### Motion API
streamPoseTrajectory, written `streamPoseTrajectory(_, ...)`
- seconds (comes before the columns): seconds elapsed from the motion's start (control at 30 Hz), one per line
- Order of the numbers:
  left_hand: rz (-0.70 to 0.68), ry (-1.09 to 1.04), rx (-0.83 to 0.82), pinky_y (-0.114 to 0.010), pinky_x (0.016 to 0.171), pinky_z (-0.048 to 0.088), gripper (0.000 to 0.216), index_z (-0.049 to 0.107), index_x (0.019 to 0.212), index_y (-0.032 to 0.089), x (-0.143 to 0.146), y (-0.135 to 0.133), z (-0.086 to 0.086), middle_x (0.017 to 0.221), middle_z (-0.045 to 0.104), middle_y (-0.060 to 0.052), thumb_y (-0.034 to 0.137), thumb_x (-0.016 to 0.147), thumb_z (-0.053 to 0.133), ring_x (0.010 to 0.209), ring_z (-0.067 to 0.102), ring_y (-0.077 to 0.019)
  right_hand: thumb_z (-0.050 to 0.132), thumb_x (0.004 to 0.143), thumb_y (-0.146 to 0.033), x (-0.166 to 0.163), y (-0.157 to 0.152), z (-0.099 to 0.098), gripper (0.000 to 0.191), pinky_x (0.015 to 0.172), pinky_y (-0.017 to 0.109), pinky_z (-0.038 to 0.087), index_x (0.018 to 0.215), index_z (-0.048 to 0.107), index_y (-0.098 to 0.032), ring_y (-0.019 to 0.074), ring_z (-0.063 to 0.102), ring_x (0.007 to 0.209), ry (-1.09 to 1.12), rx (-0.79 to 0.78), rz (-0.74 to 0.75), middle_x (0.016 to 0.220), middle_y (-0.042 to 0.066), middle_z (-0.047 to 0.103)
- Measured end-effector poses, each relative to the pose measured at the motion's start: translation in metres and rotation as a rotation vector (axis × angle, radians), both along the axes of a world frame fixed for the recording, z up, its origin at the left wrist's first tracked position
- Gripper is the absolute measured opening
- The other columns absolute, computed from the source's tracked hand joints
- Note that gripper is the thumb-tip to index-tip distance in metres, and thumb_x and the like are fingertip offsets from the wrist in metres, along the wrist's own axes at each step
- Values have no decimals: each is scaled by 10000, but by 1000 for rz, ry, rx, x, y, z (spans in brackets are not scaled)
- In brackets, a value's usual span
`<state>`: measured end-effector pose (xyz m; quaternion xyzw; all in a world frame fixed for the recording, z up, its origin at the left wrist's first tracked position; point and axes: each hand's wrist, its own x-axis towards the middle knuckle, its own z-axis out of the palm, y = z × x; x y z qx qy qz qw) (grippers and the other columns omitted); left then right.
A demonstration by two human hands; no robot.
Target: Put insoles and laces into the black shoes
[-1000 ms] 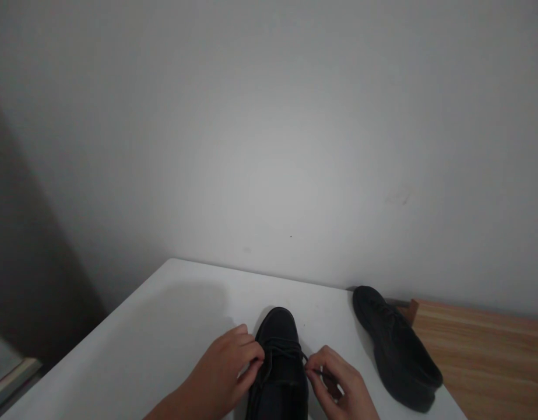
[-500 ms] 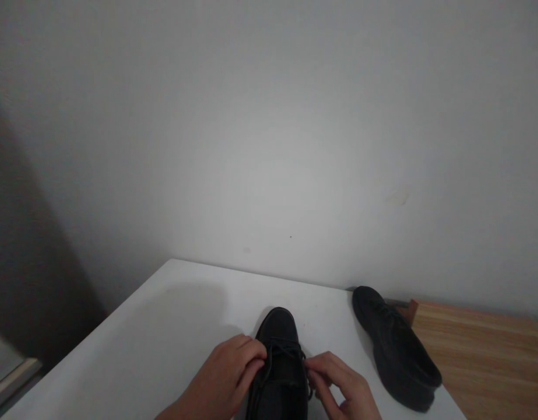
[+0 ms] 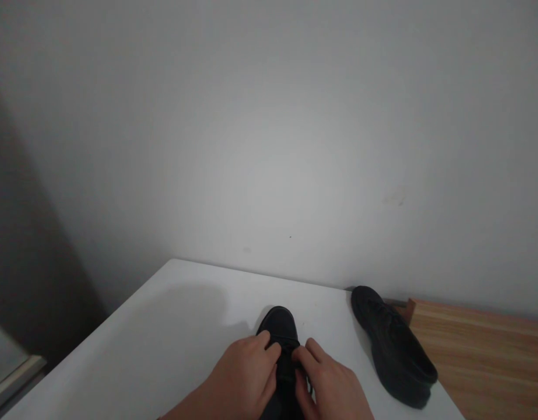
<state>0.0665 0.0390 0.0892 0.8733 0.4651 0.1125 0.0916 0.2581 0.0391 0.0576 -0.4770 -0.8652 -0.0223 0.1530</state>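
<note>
A black lace-up shoe (image 3: pixel 276 321) lies on the white table with its toe pointing away from me; its heel end runs below the frame. My left hand (image 3: pixel 246 373) is at the left edge of the lacing, thumb and fingers pinched on the black shoelace (image 3: pixel 287 343). On the right side, my right hand (image 3: pixel 330 382) is closed in a pinch at the lace too, a loose bit of it hanging beside the fingers. Both hands cover much of the shoe's opening. The exact grip points are partly hidden by my fingers.
A second black shoe (image 3: pixel 393 344) stands at the right edge of the white table (image 3: pixel 199 309). Beyond it is a wood-grain board (image 3: pixel 482 356). A grey wall (image 3: pixel 273 146) rises behind the table. A pale-edged object (image 3: pixel 17 376) is at the lower left.
Both hands have moved in over the lacing and closer together, my left hand to the right and my right hand to the left and slightly up. The shoes stay in place.
</note>
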Motion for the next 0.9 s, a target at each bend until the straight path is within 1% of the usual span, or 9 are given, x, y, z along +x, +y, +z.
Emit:
streamPoseTrajectory(0.2, 36, 159, 24, -346, 677, 531, 252, 647, 902, 178, 12, 3, 5, 926, 675, -102, 25, 761, 505, 807, 662, -262, 463, 854, -66, -6, 3, 0, 224, 553, 305, 484, 896, 592, -244, 221, 670, 694, 22, 1, -49, 896, 52, 619)
streamPoseTrajectory(0.33, 70, 129, 110, -335, 664, 519, 171, 649, 832, 189, 14, 2, 12, 955, 653, -100, 86, 847, 513, 861, 627, -265, 431, 915, -115, -9, 1, 11, 182, 702, 336, 518, 895, 569, -232, 231, 637, 842, 271, -80, 43, 964, 72, 599)
streamPoseTrajectory(0.4, 19, -50, 128, -324, 675, 500, 172, 623, 828, 194, 9, -2, 22, 927, 631, -75, 111, 890, 486, 832, 608, -237, 407, 960, -165, -7, -5, 24, 159, 729, 304, 511, 897, 536, -234, 203, 617, 842, 483, -153, 113, 921, 49, 600)
streamPoseTrajectory(0.5, -89, -515, 80, -290, 707, 475, 215, 579, 881, 215, -4, -11, 42, 888, 611, -34, 151, 963, 390, 797, 592, -184, 384, 1017, -263, 1, -13, 45, 174, 747, 254, 494, 923, 530, -252, 164, 603, 825, 825, -227, 155, 862, 8, 602)
streamPoseTrajectory(0.63, -23, -1058, -97, -308, 794, 499, 209, 526, 937, 236, -24, -12, 60, 854, 642, -16, 302, 1021, 346, 831, 630, -183, 439, 1017, -365, 18, -15, 55, 195, 755, 244, 488, 910, 564, -260, 148, 581, 780, 1265, -171, 92, 786, -12, 588)
streamPoseTrajectory(0.7, 38, -1217, -184, -310, 724, 519, 196, 487, 904, 240, -34, -6, 56, 730, 592, 21, 369, 1011, 385, 692, 610, -167, 490, 994, -401, 28, -10, 48, 192, 698, 233, 476, 898, 569, -254, 140, 546, 717, 1408, -156, 33, 729, -22, 552)
streamPoseTrajectory(0.77, 112, -1263, -215, -256, 568, 469, 231, 469, 880, 242, -43, 1, 45, 616, 453, 69, 440, 989, 425, 532, 480, -133, 526, 973, -424, 38, -5, 37, 192, 599, 209, 433, 903, 569, -251, 125, 486, 632, 1452, -161, -43, 679, -35, 510)
streamPoseTrajectory(0.83, 203, -1149, -192, -224, 493, 353, 269, 492, 870, 232, -50, 7, 30, 605, 364, 80, 474, 973, 437, 509, 367, -122, 546, 956, -449, 46, 0, 25, 217, 540, 203, 390, 891, 569, -243, 122, 446, 592, 1361, -196, -110, 667, -36, 494)
streamPoseTrajectory(0.9, 254, -918, -200, -235, 513, 296, 276, 545, 876, 215, -52, 10, 15, 619, 376, 70, 456, 966, 445, 543, 359, -129, 536, 950, -474, 49, 2, 14, 254, 544, 218, 388, 884, 578, -233, 138, 467, 623, 1166, -256, -142, 707, -18, 515)
